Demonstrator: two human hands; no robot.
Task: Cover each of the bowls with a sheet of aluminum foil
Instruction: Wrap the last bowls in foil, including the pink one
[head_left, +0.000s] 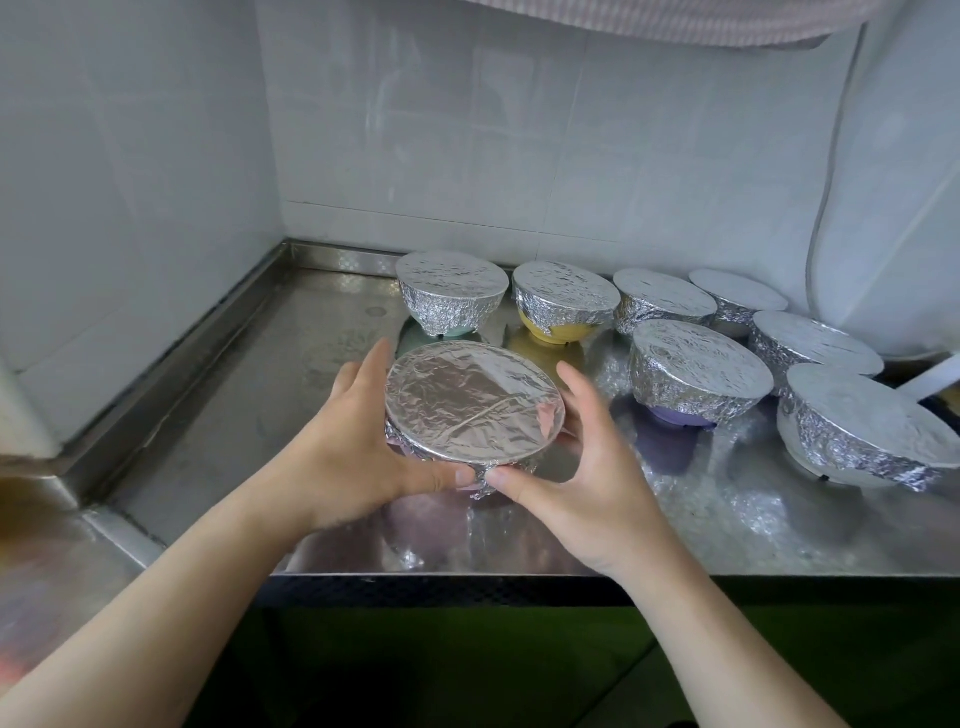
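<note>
Here both hands, left (358, 447) and right (582, 467), cup the foil-topped bowl (475, 410) near the desk's (234, 415) front edge, fingers (576, 387) curled against its sides, seemingly to crimp the foil under the rim, while seven wrapped bowls (698, 366) sit toward the back-right.

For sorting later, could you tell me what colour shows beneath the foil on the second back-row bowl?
Yellow bowl, head view.

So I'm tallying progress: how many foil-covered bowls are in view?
8. One between both hands; two behind it; a purple-based one; four toward the right. None seems hidden.
</note>
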